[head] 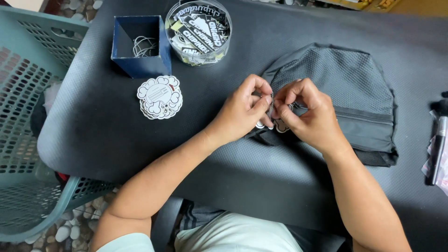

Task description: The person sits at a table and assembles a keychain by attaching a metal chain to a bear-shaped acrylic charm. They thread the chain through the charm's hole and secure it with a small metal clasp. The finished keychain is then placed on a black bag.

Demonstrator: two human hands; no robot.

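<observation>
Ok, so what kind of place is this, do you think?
Probably a small home workstation for packing bags. A dark padded table holds a grey mesh bag, a stack of cloud-shaped tags and a round tub of stickers; a plastic basket stands beside it on pebbled ground.

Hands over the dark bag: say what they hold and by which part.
Both the left hand and the right hand pinch a thin ball chain between fingertips; a small white tag hangs below.

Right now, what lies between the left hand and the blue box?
In the head view, a stack of cloud-shaped white tags lies between the left hand and the blue box.
</observation>
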